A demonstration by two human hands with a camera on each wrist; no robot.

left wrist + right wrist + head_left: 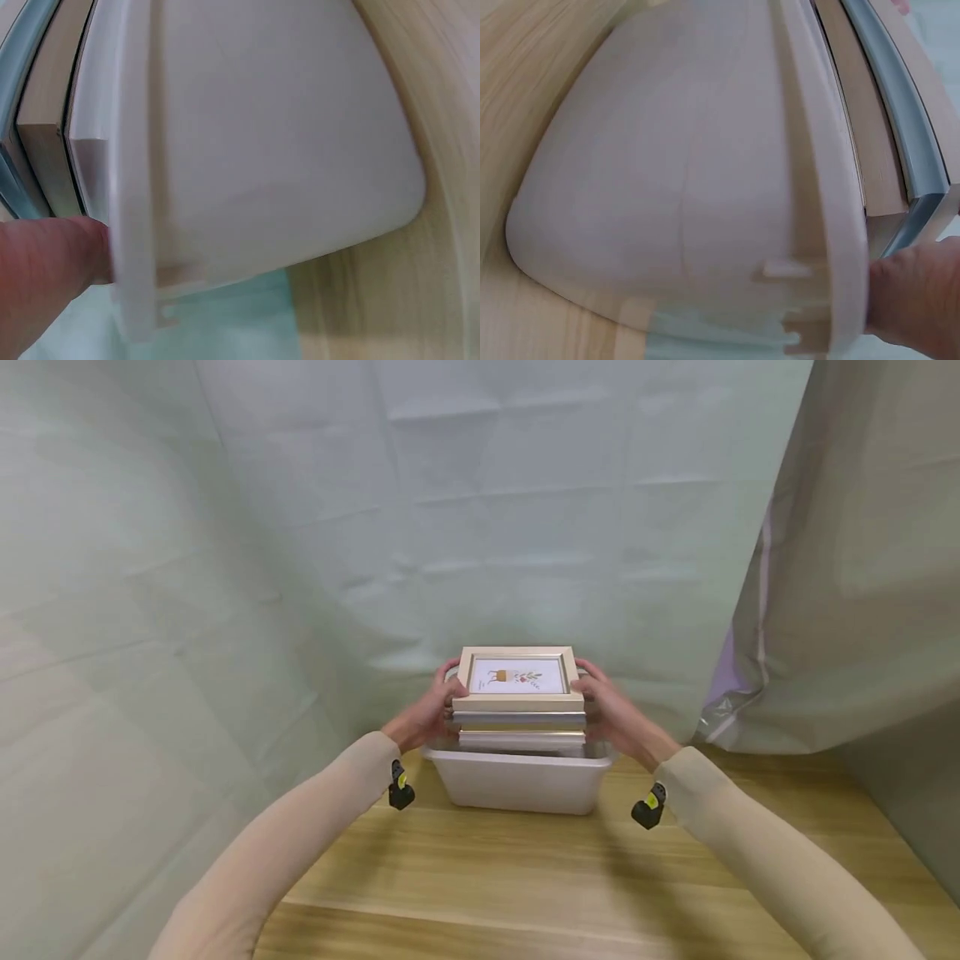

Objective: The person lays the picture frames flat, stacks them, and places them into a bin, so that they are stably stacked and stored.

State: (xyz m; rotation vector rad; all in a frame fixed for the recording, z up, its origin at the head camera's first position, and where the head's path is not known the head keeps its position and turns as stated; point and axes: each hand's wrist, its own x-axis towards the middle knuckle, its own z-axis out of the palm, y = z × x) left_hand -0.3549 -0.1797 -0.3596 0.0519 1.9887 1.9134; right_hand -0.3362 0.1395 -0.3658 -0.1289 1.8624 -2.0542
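A stack of picture frames rises above a white plastic bin [521,785]. The top picture frame [519,702], in pale wood, shows a small plant-like drawing. Beneath it come a blue-grey frame [907,97], a wooden one [46,94] and a white one [521,739]. My left hand [430,712] grips the stack's left side, thumb near the top frame's front corner. On the opposite side my right hand [613,714] holds it the same way. Both wrist views show fingers close to the bin's rim. How far the lowest frame sits inside the bin is hidden.
The bin stands on a wooden table [480,877]. Pale sheeting [517,527] hangs close behind it and along the left. A grey-beige curtain [862,568] hangs at the right, its lower edge near the tabletop.
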